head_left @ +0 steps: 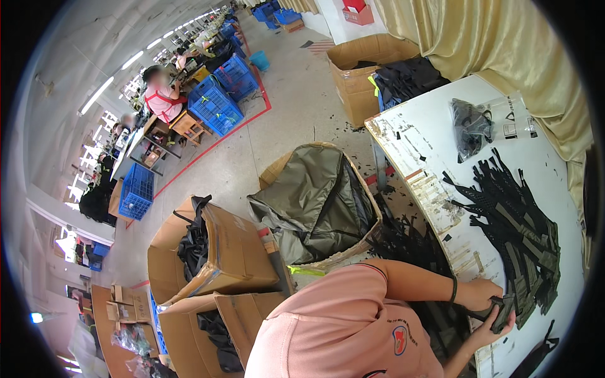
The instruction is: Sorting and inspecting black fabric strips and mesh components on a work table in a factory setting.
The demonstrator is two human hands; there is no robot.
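My left hand (pixel 482 293), with a black band on its wrist, and my right hand (pixel 490 331) meet at the near edge of a white table (pixel 428 132). Together they grip a small dark olive and black fabric piece (pixel 503 312). Just beyond them on the table lies a long heap of similar black and olive strap pieces (pixel 520 230). My pink sleeve and shoulder (pixel 340 327) fill the lower middle of the view.
A clear plastic bag of black parts (pixel 471 128) lies farther along the table. On the floor, an open cardboard box (pixel 372 217) holds olive fabric, and other boxes (pixel 230 246) hold black straps. Blue crates (pixel 217 104) and a seated person (pixel 161 94) are farther off. A yellow curtain (pixel 504 44) hangs behind the table.
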